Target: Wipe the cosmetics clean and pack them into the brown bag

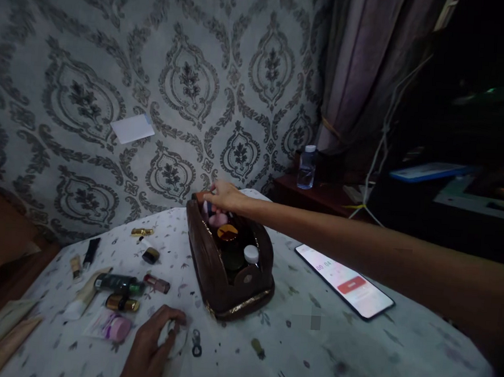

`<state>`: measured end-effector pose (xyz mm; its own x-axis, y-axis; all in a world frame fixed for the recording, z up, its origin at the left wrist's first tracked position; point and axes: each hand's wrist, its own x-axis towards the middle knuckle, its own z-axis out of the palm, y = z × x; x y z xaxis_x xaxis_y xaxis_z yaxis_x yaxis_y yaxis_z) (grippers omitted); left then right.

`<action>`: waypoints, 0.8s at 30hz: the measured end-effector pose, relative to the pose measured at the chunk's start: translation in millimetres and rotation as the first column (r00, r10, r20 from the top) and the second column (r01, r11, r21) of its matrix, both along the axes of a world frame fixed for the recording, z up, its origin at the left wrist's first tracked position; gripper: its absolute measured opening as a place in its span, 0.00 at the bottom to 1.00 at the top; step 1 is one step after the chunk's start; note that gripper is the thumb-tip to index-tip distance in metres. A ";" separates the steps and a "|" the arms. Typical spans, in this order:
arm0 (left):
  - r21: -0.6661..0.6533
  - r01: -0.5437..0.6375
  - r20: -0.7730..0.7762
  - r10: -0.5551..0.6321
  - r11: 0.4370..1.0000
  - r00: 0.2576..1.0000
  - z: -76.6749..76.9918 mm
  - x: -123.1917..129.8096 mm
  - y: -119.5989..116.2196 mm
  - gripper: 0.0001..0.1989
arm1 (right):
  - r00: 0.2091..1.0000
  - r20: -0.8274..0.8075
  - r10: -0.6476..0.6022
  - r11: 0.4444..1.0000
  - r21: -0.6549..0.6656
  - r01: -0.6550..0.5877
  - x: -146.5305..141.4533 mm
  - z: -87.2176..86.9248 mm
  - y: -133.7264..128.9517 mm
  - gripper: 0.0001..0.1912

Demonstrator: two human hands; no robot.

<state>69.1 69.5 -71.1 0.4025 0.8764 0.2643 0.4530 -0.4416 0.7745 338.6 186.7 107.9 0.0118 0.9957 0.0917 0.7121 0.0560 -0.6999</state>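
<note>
An unzipped brown toiletry bag (204,271) stands on the patterned cloth. Inside it are a jar with an orange lid (227,232), a white cap (251,254) and pinkish items at the far end. My right hand (223,197) reaches into that far end, its fingers curled at a small pale and dark item that I cannot make out. Near the front of the table, my left hand (157,339) is closed around a white, rounded item (168,331), mostly covered by the fingers. Beside it lie a tube with a pink cap (118,328) and a gold-and-black tube (122,303).
Several cosmetics, among them a dark bottle (118,284) and a black-capped bottle (150,255), lie on the left of the table. A lit phone (352,285) rests under my right forearm. Behind are a water bottle (307,168), a curtain (357,64) and a patterned wall (190,82).
</note>
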 end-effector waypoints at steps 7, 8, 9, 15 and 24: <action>0.032 0.018 -0.048 -0.016 0.999 0.999 4.6 0.5 2.8 0.13 | 0.928 0.113 0.354 0.781 0.510 -0.360 -16.5 -18.7 -81.8 0.09; 0.037 0.018 -0.040 -0.017 0.999 0.999 5.3 1.0 2.3 0.12 | 0.892 0.185 0.412 0.732 0.515 -0.446 -23.4 -26.8 -97.8 0.09; 0.040 0.020 -0.025 -0.019 0.999 1.000 5.9 1.4 1.8 0.12 | 0.826 0.265 0.497 0.676 0.478 -0.561 -30.8 -35.9 -113.4 0.09; 0.004 -0.017 0.081 0.017 1.000 0.997 7.4 -1.6 4.3 0.10 | 0.626 0.333 0.705 0.588 0.221 -0.778 -80.8 -96.7 -172.6 0.11; 0.118 -0.134 0.010 0.134 0.984 0.991 23.2 -36.4 25.3 0.11 | 0.639 -0.670 0.378 0.831 -0.058 -0.553 -162.5 -162.8 -151.3 0.10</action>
